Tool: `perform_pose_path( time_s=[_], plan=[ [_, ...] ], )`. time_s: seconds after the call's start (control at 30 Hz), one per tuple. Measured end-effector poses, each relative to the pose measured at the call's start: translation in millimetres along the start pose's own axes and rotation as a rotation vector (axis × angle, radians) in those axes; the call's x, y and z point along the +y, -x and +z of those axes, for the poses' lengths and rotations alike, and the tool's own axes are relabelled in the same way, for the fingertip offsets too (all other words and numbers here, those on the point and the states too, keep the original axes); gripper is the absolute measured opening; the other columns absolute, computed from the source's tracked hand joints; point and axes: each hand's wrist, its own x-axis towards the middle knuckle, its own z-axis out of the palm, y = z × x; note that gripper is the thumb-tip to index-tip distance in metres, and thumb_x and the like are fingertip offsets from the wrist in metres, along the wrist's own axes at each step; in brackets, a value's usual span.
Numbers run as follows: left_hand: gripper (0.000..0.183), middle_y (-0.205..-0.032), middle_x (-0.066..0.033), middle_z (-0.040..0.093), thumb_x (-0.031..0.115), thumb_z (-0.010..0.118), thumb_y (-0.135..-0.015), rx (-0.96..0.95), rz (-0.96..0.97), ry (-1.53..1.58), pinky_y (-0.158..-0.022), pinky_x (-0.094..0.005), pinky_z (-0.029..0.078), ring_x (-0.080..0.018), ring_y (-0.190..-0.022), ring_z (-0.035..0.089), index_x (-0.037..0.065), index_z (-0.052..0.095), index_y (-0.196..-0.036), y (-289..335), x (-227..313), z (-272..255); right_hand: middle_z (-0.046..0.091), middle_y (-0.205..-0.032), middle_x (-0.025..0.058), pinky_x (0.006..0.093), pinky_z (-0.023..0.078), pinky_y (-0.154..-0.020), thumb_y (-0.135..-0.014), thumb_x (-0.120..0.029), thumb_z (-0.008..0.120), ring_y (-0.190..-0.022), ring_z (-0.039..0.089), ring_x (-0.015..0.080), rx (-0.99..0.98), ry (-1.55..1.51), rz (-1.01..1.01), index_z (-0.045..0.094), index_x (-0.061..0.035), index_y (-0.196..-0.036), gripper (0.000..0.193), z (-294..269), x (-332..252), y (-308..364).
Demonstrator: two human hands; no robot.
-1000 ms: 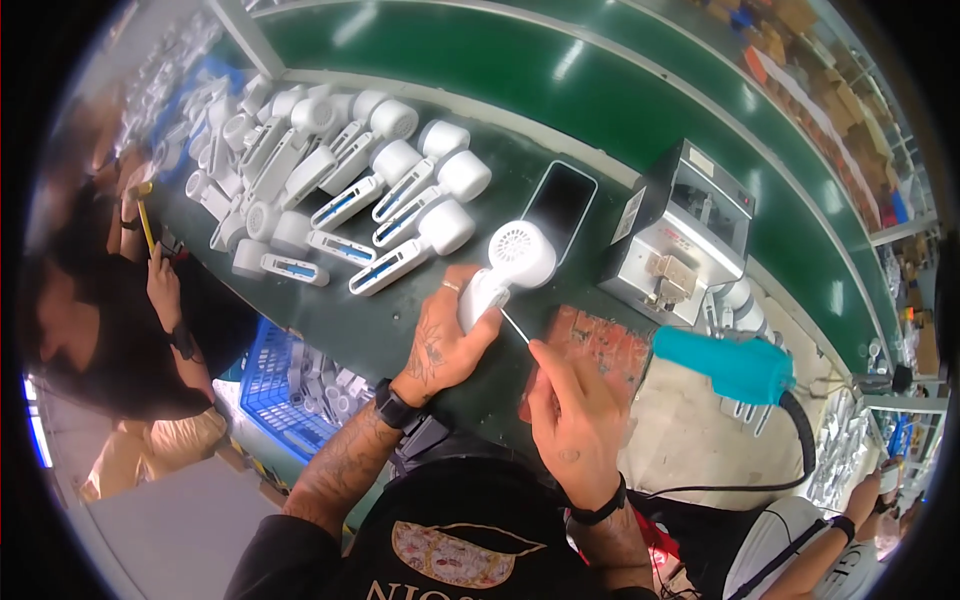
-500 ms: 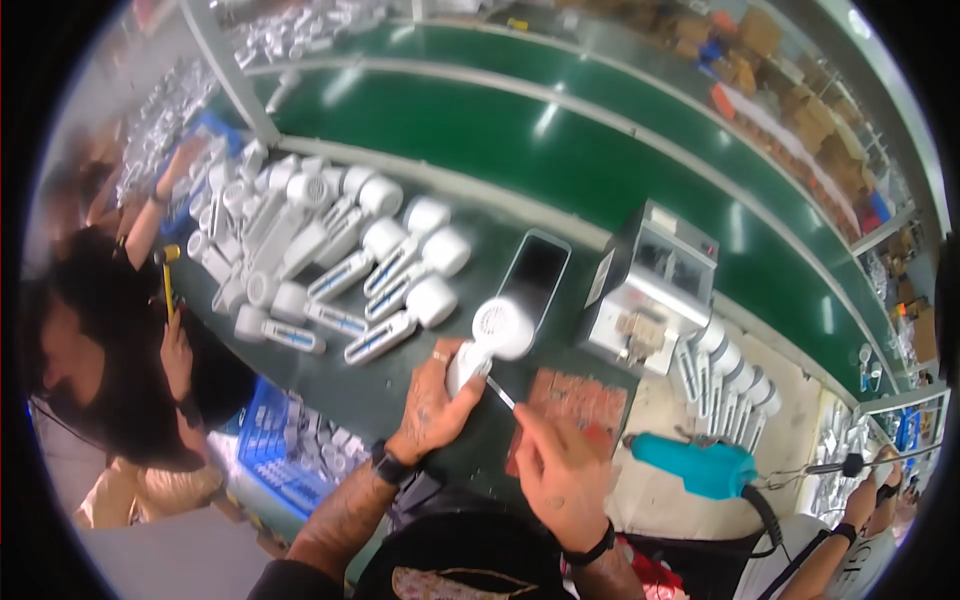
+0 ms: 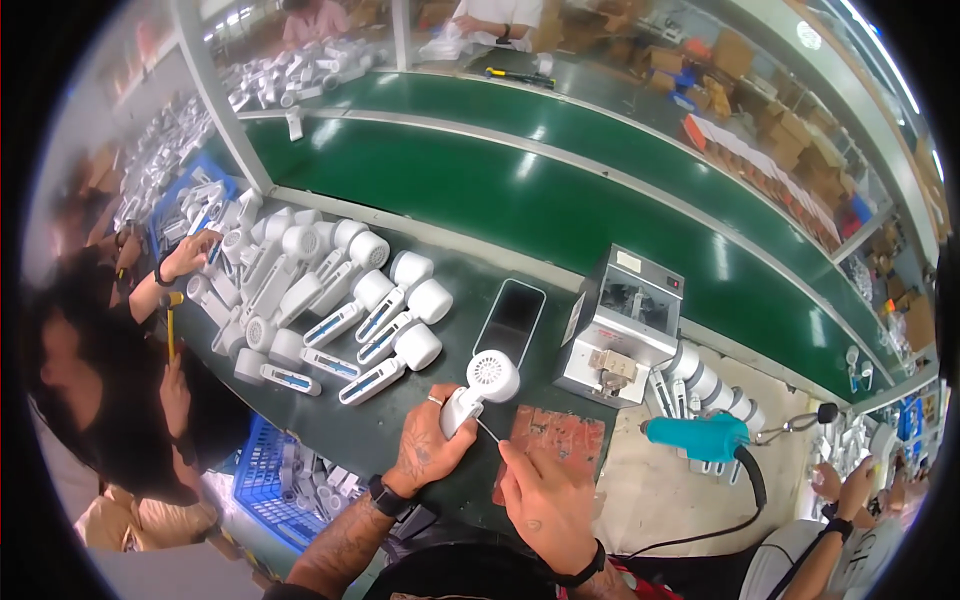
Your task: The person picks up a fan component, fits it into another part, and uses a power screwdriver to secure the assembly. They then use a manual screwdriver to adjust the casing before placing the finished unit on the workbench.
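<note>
My left hand (image 3: 432, 445) grips the handle of a white hair-dryer-shaped device (image 3: 493, 376), its round head with a perforated grille facing up. In my right hand (image 3: 548, 500), thumb and forefinger pinch a thin metal tool (image 3: 488, 430). The tool's far end reaches to the device's handle, beside my left thumb; whether it touches is too small to tell. A reddish-brown worn pad (image 3: 550, 445) lies beneath and beside my right hand. Beyond the held device lies a phone (image 3: 513, 318) with a dark screen.
Many similar white devices (image 3: 300, 285) are heaped at left. A grey boxy machine (image 3: 625, 330) stands right, with a teal power screwdriver (image 3: 700, 437) on a cord nearer me. A co-worker at left holds a yellow hammer (image 3: 171, 325) above a blue basket (image 3: 275, 500). A green conveyor (image 3: 450, 190) runs behind.
The whole view has shifted, so the bench sits lower. The teal screwdriver now hangs higher relative to the bench. My hands keep the device and the thin tool together.
</note>
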Motion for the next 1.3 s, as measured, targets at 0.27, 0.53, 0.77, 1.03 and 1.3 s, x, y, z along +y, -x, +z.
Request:
perform_pose_path(
  time_s=[0.27,0.53,0.77,1.03,1.3],
  plan=[
    [0.041,-0.092,-0.0241,0.068,0.022,0.068,-0.083,0.055,0.036,-0.051,-0.075,-0.0462,0.052,-0.0418,-0.083,0.067,0.001,0.056,-0.116,0,-4,2,0.059,-0.079,0.0037,0.0370,0.048,-0.055,-0.081,-0.009,0.070,-0.062,0.061,0.0232,-0.044,0.059,-0.021,0.069,-0.0090,-0.113,0.032,1,-4,-2],
    [0.041,-0.092,-0.0237,0.068,0.022,0.067,-0.084,0.049,0.004,-0.002,-0.077,-0.0453,0.052,-0.0407,-0.084,0.067,0.001,0.056,-0.116,1,-5,1,0.066,-0.088,0.0087,0.0388,0.051,-0.065,-0.084,0.000,0.067,-0.066,0.063,0.0280,0.027,-0.237,0.073,0.065,-0.0048,-0.115,0.031,17,6,18],
    [0.038,-0.091,-0.0215,0.069,0.023,0.063,-0.088,0.053,-0.096,0.078,-0.077,-0.0431,0.051,-0.0373,-0.084,0.068,0.001,0.056,-0.118,3,-8,-1,0.068,-0.092,0.0130,0.0358,0.052,-0.065,-0.092,0.000,0.063,-0.072,0.067,0.0271,0.077,-0.374,0.119,0.064,-0.0003,-0.112,0.020,9,3,28],
    [0.036,-0.091,-0.0201,0.068,0.022,0.063,-0.089,0.056,-0.092,0.072,-0.077,-0.0409,0.050,-0.0347,-0.083,0.067,0.002,0.056,-0.117,1,-13,-1,0.069,-0.092,0.0131,0.0310,0.052,-0.066,-0.096,-0.005,0.062,-0.076,0.067,0.0169,0.010,-0.736,0.439,0.062,0.0002,-0.112,0.017,10,-5,34],
    [0.036,-0.091,-0.0201,0.068,0.021,0.064,-0.087,0.060,-0.089,0.080,-0.077,-0.0411,0.050,-0.0342,-0.084,0.067,0.001,0.056,-0.117,4,-7,-1,0.071,-0.094,0.0123,0.0264,0.054,-0.067,-0.094,-0.003,0.066,-0.077,0.070,0.0165,0.164,-0.735,0.291,0.062,0.0019,-0.114,0.022,34,17,54]
  ],
)
